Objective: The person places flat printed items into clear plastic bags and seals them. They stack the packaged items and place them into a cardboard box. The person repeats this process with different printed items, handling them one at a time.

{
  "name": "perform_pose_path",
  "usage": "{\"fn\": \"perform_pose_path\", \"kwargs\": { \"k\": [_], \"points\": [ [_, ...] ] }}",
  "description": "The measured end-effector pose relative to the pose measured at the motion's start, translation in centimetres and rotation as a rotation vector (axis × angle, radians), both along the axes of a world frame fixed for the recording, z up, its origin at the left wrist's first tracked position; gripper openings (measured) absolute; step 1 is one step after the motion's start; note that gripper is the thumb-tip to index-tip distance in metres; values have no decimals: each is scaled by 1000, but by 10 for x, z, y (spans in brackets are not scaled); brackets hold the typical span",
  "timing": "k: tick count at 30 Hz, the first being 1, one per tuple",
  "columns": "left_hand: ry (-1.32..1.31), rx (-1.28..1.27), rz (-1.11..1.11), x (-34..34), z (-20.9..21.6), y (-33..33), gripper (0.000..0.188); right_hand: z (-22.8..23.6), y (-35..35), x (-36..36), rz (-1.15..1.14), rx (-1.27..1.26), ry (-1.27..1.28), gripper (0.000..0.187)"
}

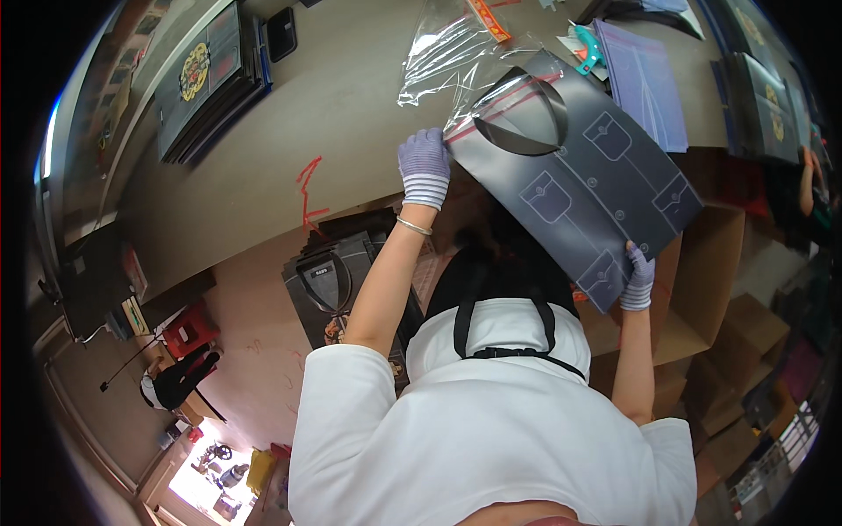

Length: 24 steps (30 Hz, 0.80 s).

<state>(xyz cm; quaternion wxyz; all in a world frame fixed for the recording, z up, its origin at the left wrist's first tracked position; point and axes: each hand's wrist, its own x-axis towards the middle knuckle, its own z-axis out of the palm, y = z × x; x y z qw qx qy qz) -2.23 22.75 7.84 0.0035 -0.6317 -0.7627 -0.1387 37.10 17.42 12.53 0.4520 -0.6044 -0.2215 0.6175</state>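
Observation:
A dark blue-grey paper carrier bag (574, 188), printed with white outlined pockets and buttons, lies tilted across the bench's front edge. Its dark ribbon handle (519, 140) loops over the upper end, where a clear plastic sleeve with a red stripe (491, 110) covers part of it. My left hand (424, 167), in a striped purple-and-white glove, is closed at the sleeve's left corner; its fingertips are partly hidden. My right hand (638, 279), gloved alike, pinches the carrier bag's lower right edge, thumb on top.
Clear plastic film (438, 53), a teal hand tool (589, 51) and purple sheets (645, 88) lie on the bench (351, 123). Dark stacks (206, 88) and a phone (281, 35) are left. Below are stacked bags (329, 280) and cardboard boxes (710, 280). Other people appear at both sides.

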Motion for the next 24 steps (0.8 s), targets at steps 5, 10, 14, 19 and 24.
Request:
{"fn": "perform_pose_path", "kwargs": {
  "k": [5,10,14,19,24],
  "points": [
    [-147,-73,68,-1,4,-3,9,1,-12,-13,-115,33,-13,35],
    [-253,191,-211,23,27,-19,9,12,-23,-37,-80,43,-153,19],
    [-760,300,146,26,22,-26,20,3,-28,-47,-22,-64,-8,32],
    [-1523,-101,676,-24,-61,-17,16,-55,-47,-55,356,-495,103,38],
    [-1228,-106,771,-25,-67,-7,30,-40,55,-29,1172,-281,-447,23]
  ]
}}
